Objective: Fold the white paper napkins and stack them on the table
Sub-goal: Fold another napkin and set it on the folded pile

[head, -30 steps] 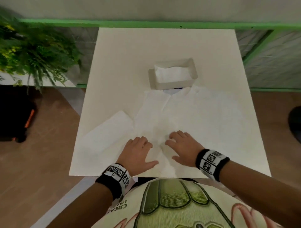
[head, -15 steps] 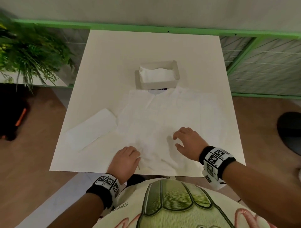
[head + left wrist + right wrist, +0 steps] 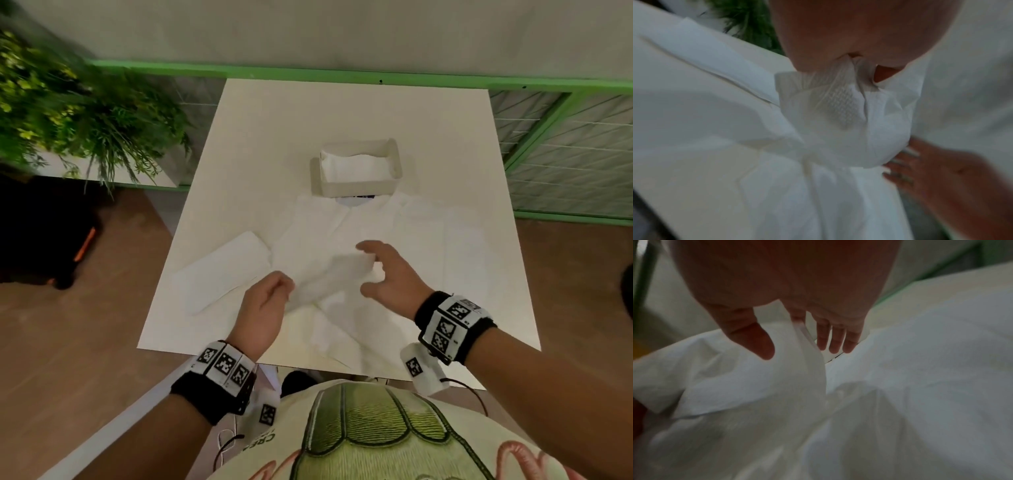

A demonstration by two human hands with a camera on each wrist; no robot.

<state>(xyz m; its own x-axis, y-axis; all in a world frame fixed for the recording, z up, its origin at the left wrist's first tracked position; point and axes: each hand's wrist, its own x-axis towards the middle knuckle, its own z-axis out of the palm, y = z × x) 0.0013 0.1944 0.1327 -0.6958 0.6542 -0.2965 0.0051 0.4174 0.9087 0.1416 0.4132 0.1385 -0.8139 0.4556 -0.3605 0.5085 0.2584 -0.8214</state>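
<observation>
A white paper napkin [image 3: 329, 277] is partly lifted off the table [image 3: 308, 113], its raised fold running between my two hands. My left hand [image 3: 275, 291] pinches its near-left end; the left wrist view shows the paper bunched in the fingertips [image 3: 818, 65]. My right hand [image 3: 364, 270] hovers at the fold's other end with thumb and fingers spread, and the paper's edge [image 3: 803, 344] passes between thumb and index finger. One folded napkin [image 3: 222, 270] lies flat at the left. More unfolded napkins [image 3: 428, 240] cover the middle of the table.
An open white napkin box [image 3: 359, 186] with napkins inside stands beyond the hands. Green plants [image 3: 85, 113] hang at the far left. A green railing [image 3: 342, 73] runs behind the table. A dark bag [image 3: 44, 240] sits on the floor at the left.
Both hands lay on the napkin earlier. Now the left hand has pinched its edge and raised it, and the right hand has lifted and spread around the raised fold.
</observation>
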